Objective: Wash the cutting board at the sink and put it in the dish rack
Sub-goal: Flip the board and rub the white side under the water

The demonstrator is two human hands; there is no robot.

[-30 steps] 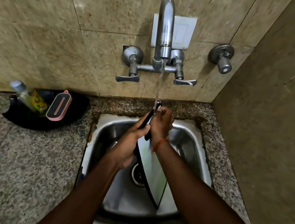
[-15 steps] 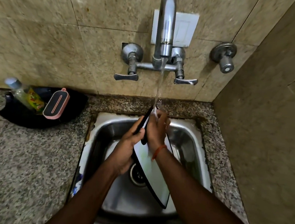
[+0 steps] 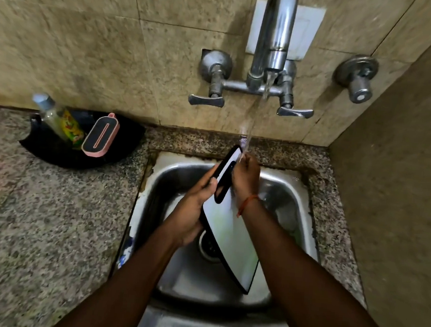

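A white cutting board with a black rim and a black handle slot is held tilted on edge over the steel sink. My left hand grips its left edge below the handle. My right hand holds the top near the handle, where the running water from the tap lands. A red thread circles my right wrist. No dish rack is in view.
A black tray on the granite counter at the left holds a clear soap bottle and a pink-edged scrubber. A tiled wall stands behind and to the right, with a separate valve on it.
The board has turned so more of its white face shows toward me, and its lower end has swung to the right. Both hands stay on it under the water.
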